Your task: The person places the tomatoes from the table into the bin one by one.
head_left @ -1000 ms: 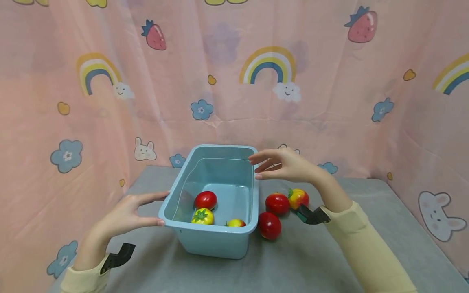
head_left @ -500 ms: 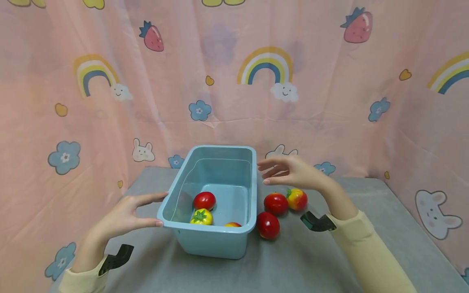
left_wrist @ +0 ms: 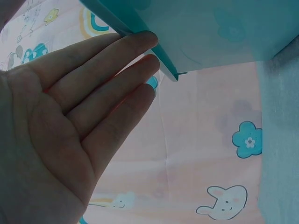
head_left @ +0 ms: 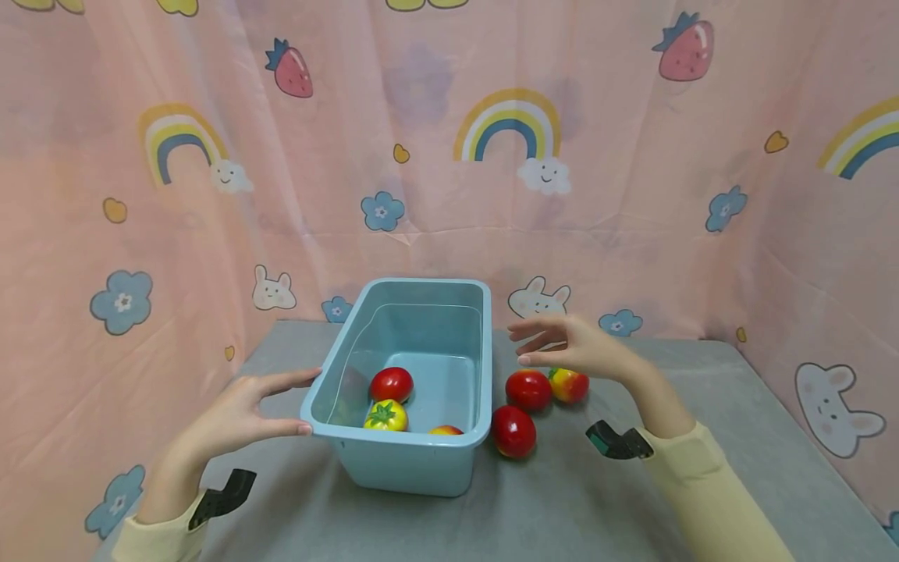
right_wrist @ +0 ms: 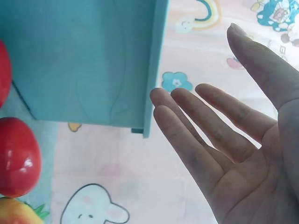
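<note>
A light blue plastic bin [head_left: 396,460] stands on the grey table. Inside lie a glossy red fruit [head_left: 392,385], a yellow fruit with a green star-shaped leaf top [head_left: 385,416], and a red-yellow one [head_left: 445,430] mostly hidden by the near wall. My left hand [head_left: 239,414] touches the bin's left rim with extended fingers and thumb. To the right of the bin, my right hand [head_left: 569,343] hovers with loose fingers, holding nothing. Below it on the table are two red fruits [head_left: 529,390] and a red-yellow fruit with green leaves [head_left: 570,385], partly covered by that hand.
A pink curtain [head_left: 435,195] printed with rainbows, flowers and rabbits hangs behind and at both sides of the table [head_left: 597,499]. Black wrist mounts [head_left: 223,497] sit at both sleeve cuffs.
My right hand has moved away from the bin's right rim, rightward and down over the fruits. My left hand stays at the left rim; the head view shifted slightly.
</note>
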{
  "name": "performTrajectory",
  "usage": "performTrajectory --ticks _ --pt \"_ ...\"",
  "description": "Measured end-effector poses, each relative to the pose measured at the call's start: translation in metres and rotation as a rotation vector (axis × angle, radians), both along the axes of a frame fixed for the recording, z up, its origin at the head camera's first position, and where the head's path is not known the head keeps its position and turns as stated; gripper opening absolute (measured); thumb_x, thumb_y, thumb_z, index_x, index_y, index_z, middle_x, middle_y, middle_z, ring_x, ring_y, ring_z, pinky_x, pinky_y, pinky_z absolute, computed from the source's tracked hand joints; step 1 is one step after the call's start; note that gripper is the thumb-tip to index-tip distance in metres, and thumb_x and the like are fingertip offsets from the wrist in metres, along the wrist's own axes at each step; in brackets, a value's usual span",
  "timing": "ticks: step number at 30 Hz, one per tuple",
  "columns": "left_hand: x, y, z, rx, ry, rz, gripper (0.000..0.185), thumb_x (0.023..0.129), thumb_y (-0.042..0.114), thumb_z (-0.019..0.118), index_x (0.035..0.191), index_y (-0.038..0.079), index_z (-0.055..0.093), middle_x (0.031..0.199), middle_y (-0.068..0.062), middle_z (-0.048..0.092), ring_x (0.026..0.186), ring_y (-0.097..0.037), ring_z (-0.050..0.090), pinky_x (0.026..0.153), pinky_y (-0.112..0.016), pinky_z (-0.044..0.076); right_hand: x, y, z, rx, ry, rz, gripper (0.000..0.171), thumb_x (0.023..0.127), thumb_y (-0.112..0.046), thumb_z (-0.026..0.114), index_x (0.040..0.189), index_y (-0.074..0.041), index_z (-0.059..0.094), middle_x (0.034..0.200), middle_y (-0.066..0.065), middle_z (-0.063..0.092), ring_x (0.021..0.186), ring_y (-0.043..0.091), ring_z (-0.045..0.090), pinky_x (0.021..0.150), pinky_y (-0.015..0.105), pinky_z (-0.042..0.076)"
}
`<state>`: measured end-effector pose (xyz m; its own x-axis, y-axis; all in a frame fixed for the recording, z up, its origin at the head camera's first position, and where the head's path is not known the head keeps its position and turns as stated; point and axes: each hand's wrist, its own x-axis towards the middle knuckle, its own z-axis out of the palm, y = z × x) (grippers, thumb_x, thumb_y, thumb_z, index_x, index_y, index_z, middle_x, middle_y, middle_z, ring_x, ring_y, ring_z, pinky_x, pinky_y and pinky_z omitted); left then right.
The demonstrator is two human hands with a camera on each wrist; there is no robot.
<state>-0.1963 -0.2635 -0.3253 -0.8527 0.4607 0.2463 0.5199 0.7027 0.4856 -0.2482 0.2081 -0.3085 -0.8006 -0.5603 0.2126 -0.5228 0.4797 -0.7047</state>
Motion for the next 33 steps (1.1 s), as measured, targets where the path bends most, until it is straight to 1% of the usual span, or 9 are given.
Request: performTrajectory --ticks 4,12,15,23,30,33 --pt "0.0 0.0 0.0 0.006 -0.002 -0.004 0.065 0.074 0.043 0.078 0.133 0.023 0.057 0.127 0.01 0.061 0.117 -0.018 0.059 0.088 -0.044 0.051 -0.001 0.004 -0.008 -0.004 -0.031 -0.003 0.048 0.084 -0.028 0.072 0.128 -0.014 0.058 0.124 0.01 0.063 0.103 0.023 0.067 0.078 0.028 0.056" --pt "0.001 -0.001 -0.002 0.028 -0.012 -0.011 0.065 0.075 0.041 0.078 0.133 0.022 0.057 0.128 0.007 0.061 0.118 -0.023 0.058 0.088 -0.049 0.051 -0.003 0.009 -0.025 0.003 -0.053 -0.011 0.046 0.084 -0.028 0.072 0.126 -0.013 0.06 0.125 0.012 0.062 0.104 0.024 0.067 0.077 0.028 0.056" --pt "0.001 -0.001 -0.001 0.026 -0.01 -0.011 0.065 0.075 0.041 0.078 0.133 0.022 0.057 0.128 0.007 0.061 0.119 -0.023 0.058 0.088 -0.049 0.05 -0.002 0.011 -0.031 0.012 -0.071 -0.029 0.045 0.084 -0.029 0.072 0.125 -0.014 0.06 0.125 0.011 0.063 0.103 0.024 0.067 0.077 0.027 0.056" --pt "0.002 0.0 0.0 0.019 0.0 -0.011 0.065 0.075 0.04 0.078 0.133 0.022 0.056 0.128 0.008 0.061 0.118 -0.021 0.058 0.088 -0.048 0.051 0.002 0.013 -0.048 0.053 -0.072 -0.052 0.045 0.085 -0.033 0.07 0.125 -0.016 0.06 0.123 0.009 0.064 0.107 0.028 0.064 0.078 0.027 0.056" --pt "0.001 0.0 0.0 0.023 -0.002 -0.016 0.065 0.075 0.04 0.078 0.133 0.022 0.056 0.128 0.008 0.061 0.118 -0.02 0.059 0.088 -0.047 0.051 0.005 0.014 -0.064 0.067 -0.069 -0.051 0.049 0.085 -0.033 0.07 0.126 -0.008 0.059 0.122 0.01 0.063 0.108 0.033 0.062 0.077 0.029 0.056" --pt "0.001 0.001 -0.001 0.022 -0.007 -0.02 0.065 0.075 0.04 0.078 0.134 0.022 0.056 0.129 0.009 0.061 0.118 -0.02 0.058 0.088 -0.047 0.051 0.006 0.015 -0.069 0.067 -0.078 -0.051 0.051 0.084 -0.034 0.071 0.126 -0.007 0.059 0.122 0.011 0.063 0.109 0.034 0.061 0.077 0.029 0.056"
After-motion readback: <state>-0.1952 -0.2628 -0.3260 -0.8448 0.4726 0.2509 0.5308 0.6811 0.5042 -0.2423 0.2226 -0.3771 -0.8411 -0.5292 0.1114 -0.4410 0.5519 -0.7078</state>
